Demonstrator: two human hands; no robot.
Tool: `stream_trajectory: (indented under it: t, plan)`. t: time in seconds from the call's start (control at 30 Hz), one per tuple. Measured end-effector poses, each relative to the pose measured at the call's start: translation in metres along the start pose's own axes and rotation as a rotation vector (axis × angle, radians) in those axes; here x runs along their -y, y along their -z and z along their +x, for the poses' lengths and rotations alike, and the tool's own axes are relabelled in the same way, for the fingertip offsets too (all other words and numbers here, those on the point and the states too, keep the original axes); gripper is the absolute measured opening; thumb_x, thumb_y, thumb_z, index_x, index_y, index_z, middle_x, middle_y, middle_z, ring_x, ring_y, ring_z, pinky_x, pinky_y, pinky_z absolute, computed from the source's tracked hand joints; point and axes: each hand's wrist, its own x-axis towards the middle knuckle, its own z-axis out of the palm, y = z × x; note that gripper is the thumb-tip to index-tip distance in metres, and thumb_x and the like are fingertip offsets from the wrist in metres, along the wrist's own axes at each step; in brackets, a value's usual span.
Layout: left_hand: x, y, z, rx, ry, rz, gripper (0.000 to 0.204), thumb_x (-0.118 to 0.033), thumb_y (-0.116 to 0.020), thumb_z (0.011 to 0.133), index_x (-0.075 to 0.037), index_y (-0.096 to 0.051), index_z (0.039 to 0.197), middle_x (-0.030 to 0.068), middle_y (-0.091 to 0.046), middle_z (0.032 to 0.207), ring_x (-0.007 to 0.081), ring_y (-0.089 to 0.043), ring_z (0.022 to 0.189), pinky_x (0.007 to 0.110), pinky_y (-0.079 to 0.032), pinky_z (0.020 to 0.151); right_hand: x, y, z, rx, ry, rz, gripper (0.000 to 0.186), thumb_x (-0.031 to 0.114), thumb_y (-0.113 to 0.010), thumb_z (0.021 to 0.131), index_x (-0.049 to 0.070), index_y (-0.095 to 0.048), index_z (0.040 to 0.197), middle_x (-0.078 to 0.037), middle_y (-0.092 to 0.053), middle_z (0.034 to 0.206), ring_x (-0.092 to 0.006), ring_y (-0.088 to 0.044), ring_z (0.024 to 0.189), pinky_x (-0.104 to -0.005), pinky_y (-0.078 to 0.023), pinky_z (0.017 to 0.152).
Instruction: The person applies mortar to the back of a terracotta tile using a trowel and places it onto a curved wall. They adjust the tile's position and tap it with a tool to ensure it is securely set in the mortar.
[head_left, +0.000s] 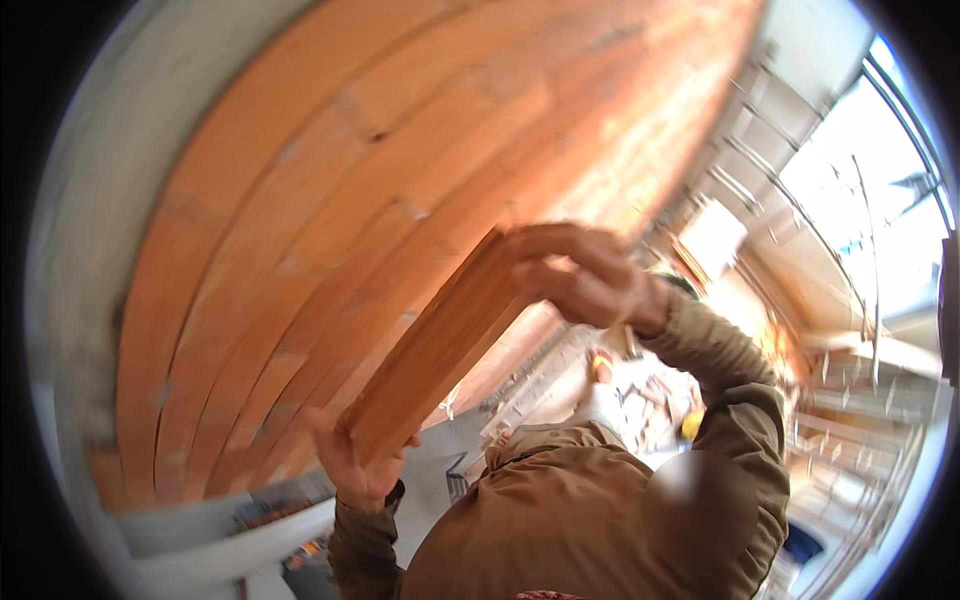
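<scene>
A short reddish-brown wooden board [435, 345] slants across the middle of the view, held between both of my hands. My left hand [362, 465] grips its lower end, with the fingers round the edges. At the upper end my right hand [590, 275] is closed over the board; it is smeared by motion. Behind the board rises a surface of long orange-brown wooden planks [300, 200] laid edge to edge, with narrow gaps between some of them. I cannot tell whether the held board touches this surface.
A pale wall strip [80, 250] borders the planks on the left. Below my right arm the floor is strewn with scraps [655, 405]. Metal bars or scaffolding [780, 180] and a bright opening [860, 170] stand at the right. A stack of boards [690, 262] lies beyond my right wrist.
</scene>
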Motion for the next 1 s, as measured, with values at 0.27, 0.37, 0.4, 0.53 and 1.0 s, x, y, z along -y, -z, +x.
stream_trajectory:
  t: [0.27, 0.37, 0.4, 0.53, 1.0]
  plan:
    - [0.135, 0.061, 0.098, -0.031, 0.738, 0.298, 0.034, -0.022, -0.059, 0.099, 0.001, -0.057, 0.124, 0.0144, -0.067, 0.115, 0.0234, -0.067, 0.089, 0.039, -0.057, 0.072, 0.018, 0.015, -0.260, 0.323, -0.617, 0.039, 0.038, 0.003, -0.065, 0.083, 0.002, -0.058, 0.120, -0.019, -0.058, 0.125, -0.0352, -0.062, 0.116, -0.0388, -0.059, 0.085]
    - [0.191, 0.079, 0.121, -0.150, 0.839, 0.432, 0.030, -0.014, -0.060, 0.098, 0.002, -0.058, 0.122, 0.0119, -0.067, 0.111, 0.0194, -0.066, 0.087, 0.036, -0.056, 0.073, 0.024, 0.001, -0.357, 0.393, -0.819, -0.072, 0.039, 0.013, -0.066, 0.089, 0.008, -0.055, 0.127, -0.016, -0.056, 0.132, -0.0354, -0.059, 0.118, -0.0423, -0.052, 0.096]
    - [0.216, 0.091, 0.128, -0.167, 0.834, 0.493, 0.028, -0.013, -0.060, 0.098, 0.003, -0.058, 0.121, 0.0109, -0.066, 0.109, 0.0182, -0.065, 0.086, 0.035, -0.056, 0.073, 0.017, 0.003, -0.389, 0.396, -0.967, -0.068, 0.044, 0.019, -0.068, 0.089, 0.010, -0.054, 0.129, -0.016, -0.055, 0.133, -0.0355, -0.058, 0.119, -0.0436, -0.050, 0.098]
    - [0.280, 0.125, 0.148, -0.214, 0.916, 0.877, 0.024, -0.015, -0.063, 0.097, 0.004, -0.062, 0.110, 0.0064, -0.065, 0.093, 0.0125, -0.062, 0.077, 0.028, -0.052, 0.069, -0.009, 0.000, -0.568, 0.310, -1.561, -0.329, 0.050, 0.024, -0.071, 0.085, 0.008, -0.053, 0.130, -0.017, -0.061, 0.119, -0.0376, -0.057, 0.111, -0.0472, -0.047, 0.096]
    - [0.407, 0.140, 0.213, -0.284, 1.202, 1.226, 0.026, -0.018, -0.066, 0.093, 0.004, -0.065, 0.108, 0.0020, -0.064, 0.089, 0.0079, -0.059, 0.073, 0.024, -0.052, 0.064, -0.128, -0.004, -0.870, 0.919, -2.528, -0.110, 0.040, 0.023, -0.059, 0.088, 0.002, -0.066, 0.122, -0.023, -0.062, 0.129, -0.0395, -0.062, 0.118, -0.0442, -0.052, 0.096]
